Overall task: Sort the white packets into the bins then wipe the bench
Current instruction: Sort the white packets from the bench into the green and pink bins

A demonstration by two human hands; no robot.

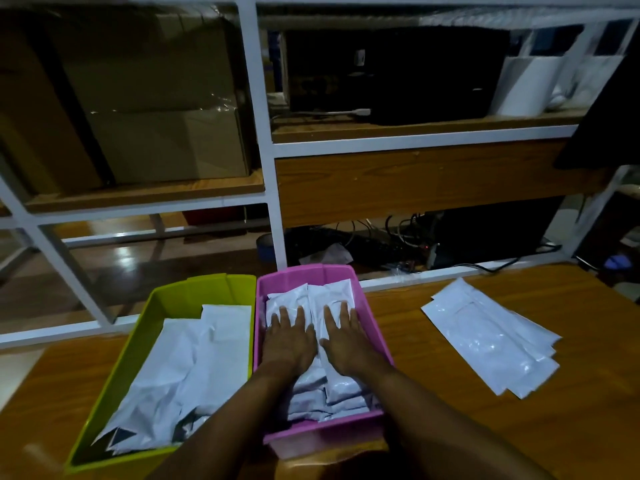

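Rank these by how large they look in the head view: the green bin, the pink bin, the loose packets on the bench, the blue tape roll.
1. green bin
2. pink bin, close behind; the two bins may really be equal
3. loose packets
4. blue tape roll, farther back, so its true size is unsure

Wooden bench [433,341] is spanning the lower part of the frame. 2 bins are sitting on it, one just beside the other: green bin [117,368] lower left, pink bin [322,436] lower centre. 1 fanned stack of white packets [491,337] is lying flat at right, apart from the bins.
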